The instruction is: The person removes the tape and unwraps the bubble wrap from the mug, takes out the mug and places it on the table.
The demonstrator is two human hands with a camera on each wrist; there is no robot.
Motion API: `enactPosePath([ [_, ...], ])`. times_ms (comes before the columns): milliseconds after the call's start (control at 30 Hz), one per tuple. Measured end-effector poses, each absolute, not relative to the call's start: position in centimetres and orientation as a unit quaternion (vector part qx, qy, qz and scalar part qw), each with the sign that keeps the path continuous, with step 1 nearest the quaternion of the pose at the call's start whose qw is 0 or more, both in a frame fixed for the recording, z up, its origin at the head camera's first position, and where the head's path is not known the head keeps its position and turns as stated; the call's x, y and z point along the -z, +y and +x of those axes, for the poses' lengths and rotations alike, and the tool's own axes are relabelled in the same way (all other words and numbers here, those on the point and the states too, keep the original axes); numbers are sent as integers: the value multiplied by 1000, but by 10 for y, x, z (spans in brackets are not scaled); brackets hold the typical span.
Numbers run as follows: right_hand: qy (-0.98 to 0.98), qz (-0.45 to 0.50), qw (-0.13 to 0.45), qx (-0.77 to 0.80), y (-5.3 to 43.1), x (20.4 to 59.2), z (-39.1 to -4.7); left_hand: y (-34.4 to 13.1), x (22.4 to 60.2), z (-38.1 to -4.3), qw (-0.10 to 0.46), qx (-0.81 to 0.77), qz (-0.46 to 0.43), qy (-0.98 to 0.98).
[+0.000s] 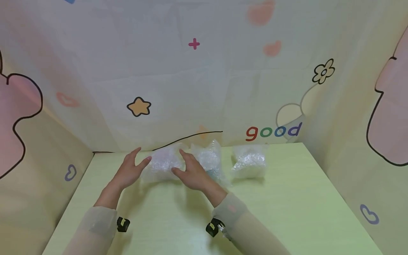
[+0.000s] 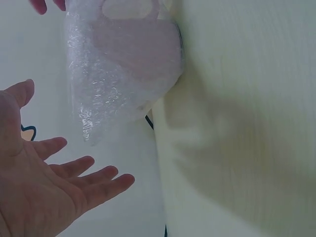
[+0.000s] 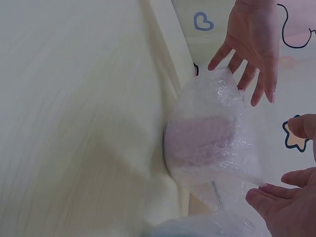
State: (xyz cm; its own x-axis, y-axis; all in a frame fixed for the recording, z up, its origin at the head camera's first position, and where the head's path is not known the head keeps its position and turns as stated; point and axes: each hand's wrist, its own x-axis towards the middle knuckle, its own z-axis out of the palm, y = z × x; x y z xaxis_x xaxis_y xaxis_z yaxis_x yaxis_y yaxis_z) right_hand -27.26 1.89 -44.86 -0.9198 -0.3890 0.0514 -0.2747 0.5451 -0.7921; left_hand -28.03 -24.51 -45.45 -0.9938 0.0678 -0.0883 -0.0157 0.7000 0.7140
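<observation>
A bubble-wrapped package [image 1: 164, 164] stands at the back left of the table, between the two hands. Through its wrap a pinkish thing [image 2: 140, 49] shows in the left wrist view, with a rounded loop at one end; its kind is hard to tell. On the package's left side, my left hand [image 1: 129, 171] has its fingers spread and holds nothing. My right hand [image 1: 196, 175] is at the right side, fingers extended. In the right wrist view its fingertips [image 3: 269, 190] are at a loose corner of the wrap; whether they touch it I cannot tell.
Two more bubble-wrapped packages stand to the right along the back edge: a middle one [image 1: 208, 157] partly behind my right hand, and a right one [image 1: 250, 163]. A pale green table [image 1: 287, 205] lies beneath, with a printed cloth backdrop [image 1: 172, 88] behind.
</observation>
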Motion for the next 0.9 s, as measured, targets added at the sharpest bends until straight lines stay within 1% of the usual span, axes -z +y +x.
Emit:
enactPosePath([
  [233, 866, -166, 92, 463, 15, 455, -273, -241, 464, -284, 71, -410, -3, 909],
  [600, 851, -154, 110, 490, 8, 463, -277, -240, 472, -287, 77, -444, -15, 892],
  [900, 822, -134, 134, 537, 5, 469, -279, -236, 482, -286, 114, -525, -45, 842],
])
